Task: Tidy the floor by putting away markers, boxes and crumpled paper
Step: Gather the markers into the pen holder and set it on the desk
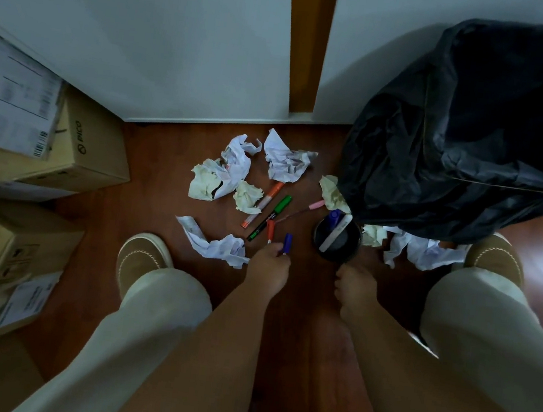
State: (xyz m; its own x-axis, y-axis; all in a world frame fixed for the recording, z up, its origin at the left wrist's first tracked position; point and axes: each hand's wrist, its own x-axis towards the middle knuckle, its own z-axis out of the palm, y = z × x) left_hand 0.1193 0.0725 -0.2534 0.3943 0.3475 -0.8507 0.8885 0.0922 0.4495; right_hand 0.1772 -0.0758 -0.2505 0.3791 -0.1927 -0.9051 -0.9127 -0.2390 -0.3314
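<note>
Left hand [269, 267] pinches blue-capped marker [287, 244] and red-capped marker [270, 231]; right hand [354, 287] loosely curled, empty, beside black round pen cup [338, 237]. Hazard: two-marker pinch may slip; careless insertion may tip cup. Crumpled white paper [215, 245] remains on floor.

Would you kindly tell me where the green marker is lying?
The green marker lies on the floor at centre, between the orange marker and the black pen cup.

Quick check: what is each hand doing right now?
Left hand: closed on a red marker and a blue marker.
Right hand: at the black pen cup; grip unclear.
</note>
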